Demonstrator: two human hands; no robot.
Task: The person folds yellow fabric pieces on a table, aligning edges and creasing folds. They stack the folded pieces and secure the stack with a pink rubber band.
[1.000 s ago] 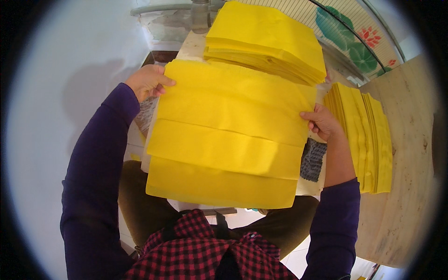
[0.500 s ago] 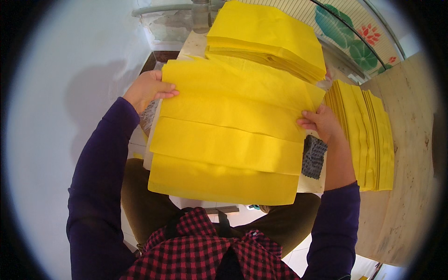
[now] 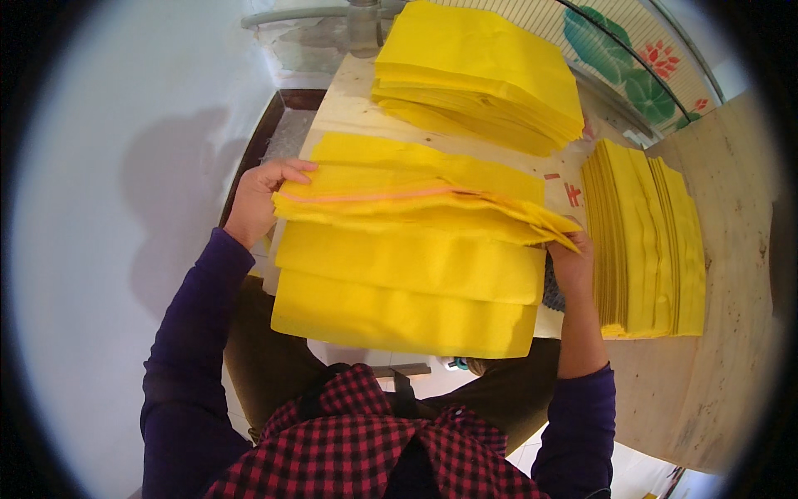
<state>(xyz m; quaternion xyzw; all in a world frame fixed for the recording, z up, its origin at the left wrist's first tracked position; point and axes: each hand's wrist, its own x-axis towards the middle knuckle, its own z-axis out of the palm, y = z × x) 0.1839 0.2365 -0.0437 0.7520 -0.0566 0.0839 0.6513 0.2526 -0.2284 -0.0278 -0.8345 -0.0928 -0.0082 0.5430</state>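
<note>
The left hand [image 3: 256,204] and right hand [image 3: 572,259] grasp opposite ends of the folded yellow cloth [image 3: 399,218] above the bench's [image 3: 347,104] near edge, though the right grip is partly hidden. It looks light, soft and floppy, probably best pinched at both ends.

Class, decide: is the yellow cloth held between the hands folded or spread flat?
Folded: the yellow cloth forms a layered ridge between the left hand and right hand, a pinkish strip showing along it.
</note>
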